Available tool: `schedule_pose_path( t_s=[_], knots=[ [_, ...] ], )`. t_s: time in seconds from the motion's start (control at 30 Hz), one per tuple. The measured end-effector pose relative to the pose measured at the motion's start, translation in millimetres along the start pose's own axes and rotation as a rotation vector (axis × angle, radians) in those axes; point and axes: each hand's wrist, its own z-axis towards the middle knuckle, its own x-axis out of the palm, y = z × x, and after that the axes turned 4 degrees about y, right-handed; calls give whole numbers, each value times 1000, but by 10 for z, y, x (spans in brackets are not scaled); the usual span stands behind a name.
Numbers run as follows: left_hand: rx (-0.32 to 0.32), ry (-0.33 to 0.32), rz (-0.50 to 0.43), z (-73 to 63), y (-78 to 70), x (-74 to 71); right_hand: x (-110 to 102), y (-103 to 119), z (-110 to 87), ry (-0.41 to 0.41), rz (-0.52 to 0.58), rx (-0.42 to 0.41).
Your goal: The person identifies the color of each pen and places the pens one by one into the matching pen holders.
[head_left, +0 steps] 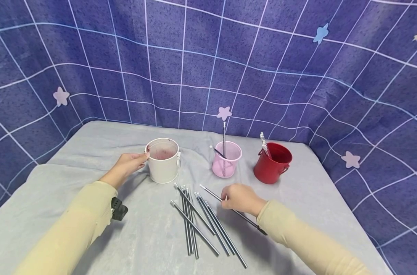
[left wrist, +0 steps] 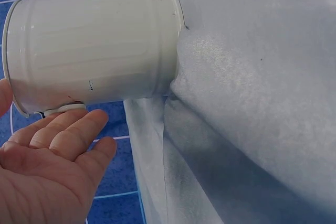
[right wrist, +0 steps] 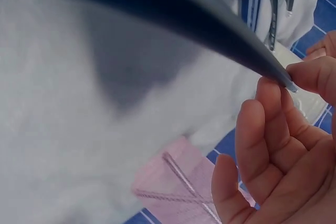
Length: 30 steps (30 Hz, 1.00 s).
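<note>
At the left, my left hand [head_left: 128,166] holds the rim of a white metal bucket [head_left: 163,170]. In the left wrist view the other fingers lie loosely along the bucket's side, by its handle mount [left wrist: 65,109]. My right hand [head_left: 242,199] pinches a dark pencil [head_left: 211,192] between thumb and fingertips. That pencil slants over the cloth, its white eraser end pointing up and left. Several more dark pencils [head_left: 198,225] lie in a loose, partly crossed heap between my hands.
Behind my right hand stands a pink mesh bucket [head_left: 219,168] with two pencils leaning in it. Farther right, a red bucket [head_left: 268,171] holds white-ended pencils [head_left: 263,142]. Grey cloth [head_left: 139,225] covers the table, and a blue gridded curtain [head_left: 194,68] hangs behind.
</note>
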Motion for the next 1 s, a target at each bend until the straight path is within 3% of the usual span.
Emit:
schedule_pose_path(
  t_s=[0.27,0.73,1.0],
  knots=[
    [0,-1,-2,-6,-11,6,-245,59,3,8,-11,-52],
    [6,-8,15,-3,13,8,-603,148,1,-5,-76,-22],
    [3,-16,35,3,16,9,-724,98,15,-80,14,-61]
  ],
)
